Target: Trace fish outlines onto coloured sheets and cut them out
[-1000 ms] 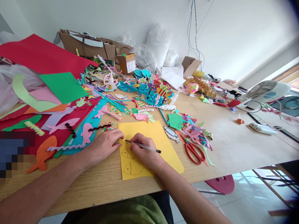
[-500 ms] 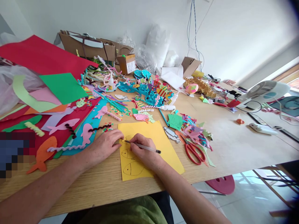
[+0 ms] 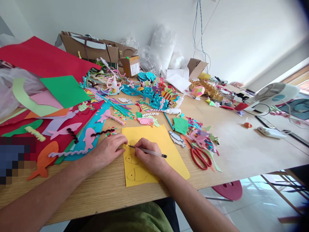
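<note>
A yellow sheet of paper [image 3: 166, 154] lies on the wooden table, with fish outlines drawn down its left side. My right hand [image 3: 149, 156] is closed round a pen [image 3: 154, 152], whose tip touches the topmost fish outline. The heel of that hand rests on the sheet and hides parts of the lower drawings. At the sheet's upper left edge my left hand [image 3: 111, 149] lies with fingers stretched out, its fingertips on the paper. Just right of the sheet are a cut-out grey fish [image 3: 177, 139] and red-handled scissors [image 3: 201, 158].
Coloured scraps [image 3: 201, 135] pile up beyond the scissors. To the left lie an orange paper fish [image 3: 45, 158], pink fish and a large red sheet [image 3: 45, 59]. A glue bottle [image 3: 114, 85] and cardboard boxes [image 3: 89, 48] stand at the back. A white fan [image 3: 272, 95] is at right.
Hardly anything differs. Both hands and the pen keep their places on the yellow sheet, and the whole view has shifted very slightly.
</note>
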The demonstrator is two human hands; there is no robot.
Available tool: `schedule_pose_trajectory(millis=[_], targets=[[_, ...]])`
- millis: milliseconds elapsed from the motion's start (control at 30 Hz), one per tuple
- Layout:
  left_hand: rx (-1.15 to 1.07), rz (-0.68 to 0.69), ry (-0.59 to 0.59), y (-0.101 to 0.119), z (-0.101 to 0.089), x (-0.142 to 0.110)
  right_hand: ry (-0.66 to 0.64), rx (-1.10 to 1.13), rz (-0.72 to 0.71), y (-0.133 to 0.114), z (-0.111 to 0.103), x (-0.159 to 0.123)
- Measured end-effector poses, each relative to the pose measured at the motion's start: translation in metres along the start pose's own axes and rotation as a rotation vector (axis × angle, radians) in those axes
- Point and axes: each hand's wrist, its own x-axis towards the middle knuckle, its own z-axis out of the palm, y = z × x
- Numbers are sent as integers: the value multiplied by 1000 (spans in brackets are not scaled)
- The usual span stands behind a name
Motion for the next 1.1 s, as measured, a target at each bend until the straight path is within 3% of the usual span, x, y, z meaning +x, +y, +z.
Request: schedule_pose_trajectory(millis=[133, 233, 367, 567, 833, 1100], targets=[[17, -11, -3, -2, 2, 0, 214, 242, -11, -7, -18, -6], [25, -12, -13, -3, 2, 1, 329, 242, -13, -9, -33, -11], [38, -9, -27, -1, -5, 2, 296, 222, 21, -6, -41, -12], [97, 43, -78, 8, -18, 7, 155, 212, 86, -7, -32, 1], [168, -58, -105, 11, -3, 15, 56, 103, 19, 9, -7, 10], [113, -61, -90, 9, 1, 12, 59, 10, 0, 13, -3, 8]])
